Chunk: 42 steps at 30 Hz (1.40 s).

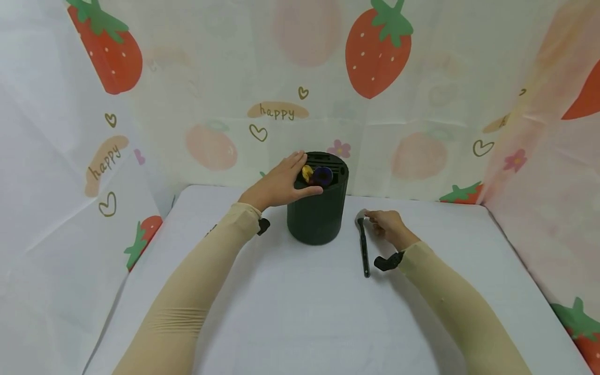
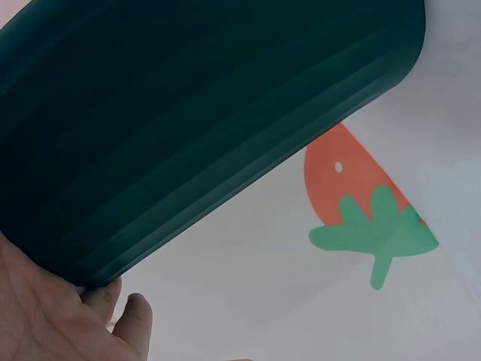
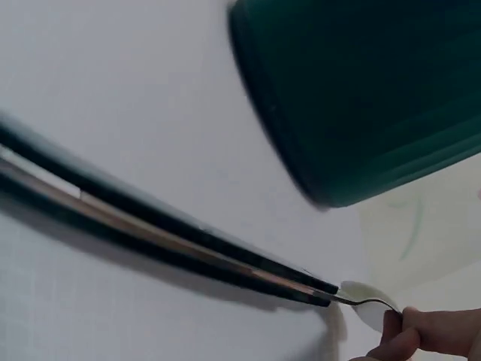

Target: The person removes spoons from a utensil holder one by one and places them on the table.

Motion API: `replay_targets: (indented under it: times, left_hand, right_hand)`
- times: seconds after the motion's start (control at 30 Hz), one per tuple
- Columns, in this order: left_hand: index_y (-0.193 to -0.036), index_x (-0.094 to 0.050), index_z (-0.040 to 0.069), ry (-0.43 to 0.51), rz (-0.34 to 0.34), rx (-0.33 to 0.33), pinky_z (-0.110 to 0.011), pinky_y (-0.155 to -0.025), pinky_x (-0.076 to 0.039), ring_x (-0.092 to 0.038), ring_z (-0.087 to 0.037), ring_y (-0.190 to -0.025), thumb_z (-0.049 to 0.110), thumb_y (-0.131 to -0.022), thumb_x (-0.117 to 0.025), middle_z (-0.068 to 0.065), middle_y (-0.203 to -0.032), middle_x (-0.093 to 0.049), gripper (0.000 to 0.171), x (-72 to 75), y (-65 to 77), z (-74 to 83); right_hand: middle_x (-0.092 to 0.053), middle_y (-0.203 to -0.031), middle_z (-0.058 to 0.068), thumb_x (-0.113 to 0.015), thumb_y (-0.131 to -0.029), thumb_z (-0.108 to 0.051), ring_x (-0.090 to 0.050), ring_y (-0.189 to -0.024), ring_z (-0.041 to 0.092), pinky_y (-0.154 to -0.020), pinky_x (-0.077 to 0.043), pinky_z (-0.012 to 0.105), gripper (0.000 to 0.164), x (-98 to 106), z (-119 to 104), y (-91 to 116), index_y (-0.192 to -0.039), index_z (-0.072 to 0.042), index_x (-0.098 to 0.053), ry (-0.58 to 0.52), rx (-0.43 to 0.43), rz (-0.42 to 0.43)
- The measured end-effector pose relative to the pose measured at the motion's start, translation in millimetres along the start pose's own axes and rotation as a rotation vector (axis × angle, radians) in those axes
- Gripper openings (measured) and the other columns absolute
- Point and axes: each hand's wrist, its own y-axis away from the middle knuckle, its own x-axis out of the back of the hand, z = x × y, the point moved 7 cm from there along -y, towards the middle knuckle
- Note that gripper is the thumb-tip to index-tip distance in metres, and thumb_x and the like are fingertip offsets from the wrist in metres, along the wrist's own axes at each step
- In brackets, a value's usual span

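Observation:
A dark green utensil holder (image 1: pixel 315 219) stands upright on the table, its slotted top holding a yellow piece (image 1: pixel 307 173) and a dark blue-purple round piece (image 1: pixel 322 176). My left hand (image 1: pixel 281 183) rests against the holder's upper left side, thumb along the front rim and fingers straight toward the back. In the left wrist view the holder's ribbed wall (image 2: pixel 210 113) fills the upper part. My right hand (image 1: pixel 389 226) pinches the metal bowl end of a spoon (image 1: pixel 364 250) right of the holder. Its black handle points toward me; in the right wrist view fingertips (image 3: pixel 409 320) grip the bowl's edge.
A white-covered table (image 1: pixel 300 312) extends in front of the holder. Behind it hangs a fabric backdrop (image 1: pixel 225 62) printed with strawberries, hearts and "happy"; similar fabric closes off both sides.

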Motion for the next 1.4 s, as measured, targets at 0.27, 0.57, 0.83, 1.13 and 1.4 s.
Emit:
replay_targets:
  times: [0.27,0.57,0.83,1.13,1.4]
  left_hand:
    - [-0.175,-0.006,0.013,0.014,0.004,0.0,-0.047,-0.136,-0.008,0.0,-0.025,-0.168,0.084,-0.096,-0.052,-0.005,-0.182,0.0,0.116,1.2,0.7,1.4]
    - [-0.174,-0.006,0.012,0.014,0.005,-0.002,-0.047,-0.136,-0.007,0.001,-0.025,-0.168,0.084,-0.096,-0.052,-0.005,-0.182,0.0,0.116,-0.8,0.5,0.8]
    - [-0.174,-0.005,0.012,0.003,-0.001,0.004,-0.046,-0.136,-0.008,0.001,-0.024,-0.168,0.083,-0.097,-0.053,-0.005,-0.182,0.001,0.115,0.0,0.6,1.7]
    - [-0.174,-0.005,0.013,-0.008,-0.007,0.006,-0.046,-0.136,-0.008,0.002,-0.024,-0.168,0.086,-0.095,-0.05,-0.004,-0.182,0.002,0.117,0.6,1.5,0.4]
    - [-0.175,-0.005,0.013,0.006,-0.005,0.008,-0.047,-0.136,-0.008,0.002,-0.023,-0.168,0.087,-0.094,-0.051,-0.004,-0.182,0.002,0.118,-0.3,-0.4,0.0]
  right_hand:
    - [-0.063,-0.074,-0.001,-0.076,-0.101,-0.025,-0.053,-0.06,0.01,-0.056,-0.044,0.022,0.024,7,0,-5,-0.091,-0.003,-0.071,0.154,0.045,0.004]
    - [-0.055,-0.062,-0.003,-0.073,-0.104,-0.03,-0.047,-0.053,0.009,-0.052,-0.039,0.023,0.033,13,4,-11,-0.097,0.002,-0.075,0.353,0.072,-0.017]
    - [-0.056,-0.062,-0.002,-0.07,-0.105,-0.031,-0.05,-0.056,0.011,-0.054,-0.043,0.024,0.036,16,4,-13,-0.101,0.005,-0.078,0.438,0.127,-0.024]
    - [-0.065,-0.081,0.003,-0.069,-0.106,-0.03,-0.063,-0.067,0.012,-0.063,-0.06,0.023,0.043,15,4,-5,-0.12,0.01,-0.074,0.385,0.148,-0.024]
    - [-0.071,-0.109,0.012,-0.067,-0.108,-0.033,-0.054,-0.081,0.013,-0.07,-0.05,0.024,0.048,27,-6,5,-0.136,0.006,-0.068,0.424,0.238,0.019]
